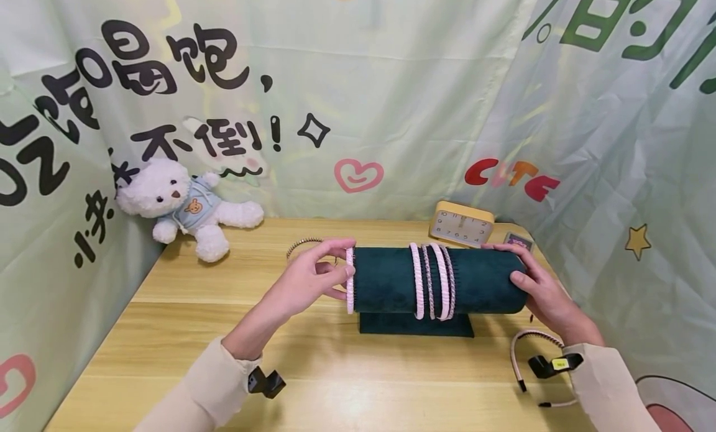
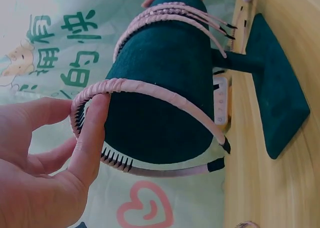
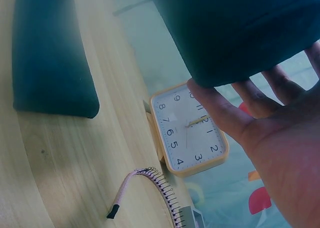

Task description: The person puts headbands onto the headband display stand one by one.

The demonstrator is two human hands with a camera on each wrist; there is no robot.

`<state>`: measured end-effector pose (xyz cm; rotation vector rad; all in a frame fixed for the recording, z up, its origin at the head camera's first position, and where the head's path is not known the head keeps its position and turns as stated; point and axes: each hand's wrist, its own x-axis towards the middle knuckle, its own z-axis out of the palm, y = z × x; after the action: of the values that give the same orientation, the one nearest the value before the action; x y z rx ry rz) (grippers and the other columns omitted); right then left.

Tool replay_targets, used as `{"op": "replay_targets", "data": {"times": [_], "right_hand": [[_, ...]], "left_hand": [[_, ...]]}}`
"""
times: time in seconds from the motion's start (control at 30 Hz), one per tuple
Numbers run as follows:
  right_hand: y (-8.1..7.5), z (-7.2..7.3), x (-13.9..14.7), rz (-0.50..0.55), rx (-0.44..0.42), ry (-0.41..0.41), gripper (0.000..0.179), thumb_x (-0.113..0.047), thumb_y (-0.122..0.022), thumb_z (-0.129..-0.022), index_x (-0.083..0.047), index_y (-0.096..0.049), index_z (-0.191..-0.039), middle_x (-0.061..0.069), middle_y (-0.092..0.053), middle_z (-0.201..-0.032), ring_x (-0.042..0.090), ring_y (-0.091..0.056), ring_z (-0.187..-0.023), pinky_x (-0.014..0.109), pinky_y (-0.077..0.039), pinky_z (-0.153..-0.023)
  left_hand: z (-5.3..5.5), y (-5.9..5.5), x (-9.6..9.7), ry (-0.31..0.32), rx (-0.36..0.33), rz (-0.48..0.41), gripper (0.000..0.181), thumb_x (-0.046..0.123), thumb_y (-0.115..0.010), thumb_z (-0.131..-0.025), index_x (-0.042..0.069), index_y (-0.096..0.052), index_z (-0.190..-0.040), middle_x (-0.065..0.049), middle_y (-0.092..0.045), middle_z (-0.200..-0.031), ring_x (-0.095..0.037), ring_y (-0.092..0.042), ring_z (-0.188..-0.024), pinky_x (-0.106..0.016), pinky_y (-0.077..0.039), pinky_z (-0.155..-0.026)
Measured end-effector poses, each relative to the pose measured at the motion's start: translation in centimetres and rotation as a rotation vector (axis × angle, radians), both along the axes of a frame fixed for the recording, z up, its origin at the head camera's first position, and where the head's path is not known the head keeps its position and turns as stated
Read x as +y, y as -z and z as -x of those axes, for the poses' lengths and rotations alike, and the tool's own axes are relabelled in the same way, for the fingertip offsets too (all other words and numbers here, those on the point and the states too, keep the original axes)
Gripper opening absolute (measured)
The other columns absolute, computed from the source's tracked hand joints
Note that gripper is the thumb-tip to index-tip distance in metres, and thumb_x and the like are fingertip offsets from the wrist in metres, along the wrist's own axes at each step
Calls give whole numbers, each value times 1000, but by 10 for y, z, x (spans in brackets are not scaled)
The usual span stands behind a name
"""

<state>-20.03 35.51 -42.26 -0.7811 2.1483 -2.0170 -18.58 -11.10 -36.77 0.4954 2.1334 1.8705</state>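
Observation:
My left hand [image 1: 306,276] pinches a pale pink headband [image 2: 155,91] between thumb and fingers. The headband has inner comb teeth and black tips, and it stands at the left end of a dark green velvet headband stand [image 1: 386,280]. In the left wrist view its two ends point down toward the table, on either side of the roll's end. Several pink and braided headbands [image 1: 418,283] sit around the middle of the roll. At its right end, my right hand [image 1: 545,295] grips the roll, thumb in front and fingers behind.
Loose headbands lie on the wooden table [image 1: 184,332]: one at the right [image 1: 514,357], another partly under my right wrist, and one [image 1: 296,244] behind my left hand. A yellow clock [image 1: 461,225] stands behind the roll. A white teddy bear [image 1: 209,217] sits back left against the cloth backdrop.

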Motion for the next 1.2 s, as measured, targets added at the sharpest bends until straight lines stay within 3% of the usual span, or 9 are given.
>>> {"op": "replay_targets", "data": {"times": [0.37,0.53,0.77,0.87,1.03,1.1,1.2], "right_hand": [[1,1,1,4,3,-1,49,-16,-38,-118,-9,-36,-166,-1,-47,-169,11,-55,-138,24,-57,-104],[1,1,1,2,1,4,48,-16,-38,-118,-11,-37,-166,-4,-48,-168,10,-55,-138,24,-56,-104],[1,2,1,-2,-3,-19,48,-15,-37,-118,-14,-37,-167,-4,-46,-169,9,-53,-139,24,-56,-106],[2,3,3,-8,-11,-27,49,-15,-36,-118,-15,-36,-167,-3,-44,-170,8,-53,-139,24,-56,-106],[3,3,4,-19,-17,-22,50,-15,-36,-118,-13,-34,-168,-3,-44,-170,8,-53,-138,24,-56,-105],[3,3,4,-21,-19,-19,50,-15,-36,-118,-11,-32,-168,-5,-44,-169,8,-53,-139,24,-56,-105],[3,2,4,-19,-20,-21,51,-15,-36,-118,-10,-31,-168,-5,-44,-169,8,-53,-139,24,-56,-106]], "left_hand": [[2,-2,3,15,-16,15,63,13,-71,-105,21,-48,-164,-18,-52,-146,-24,-73,-98,-46,-68,-85],[3,-1,6,44,-27,-4,64,10,-72,-105,16,-49,-165,-17,-50,-146,-26,-69,-100,-54,-67,-86],[6,3,6,46,13,29,63,15,-73,-106,17,-50,-165,-14,-51,-149,-33,-62,-113,-51,-68,-85],[6,8,4,33,87,84,61,21,-74,-106,21,-52,-163,-9,-51,-153,-29,-60,-121,-47,-67,-90],[9,23,3,4,329,163,48,27,-72,-108,22,-61,-154,-1,-49,-163,-24,-57,-140,-49,-58,-110],[10,29,2,12,418,172,46,25,-71,-108,21,-62,-153,0,-48,-165,-23,-53,-147,-52,-53,-116],[12,36,-1,40,490,188,49,23,-72,-108,23,-59,-155,1,-47,-167,-21,-48,-153,-53,-50,-120]]}}
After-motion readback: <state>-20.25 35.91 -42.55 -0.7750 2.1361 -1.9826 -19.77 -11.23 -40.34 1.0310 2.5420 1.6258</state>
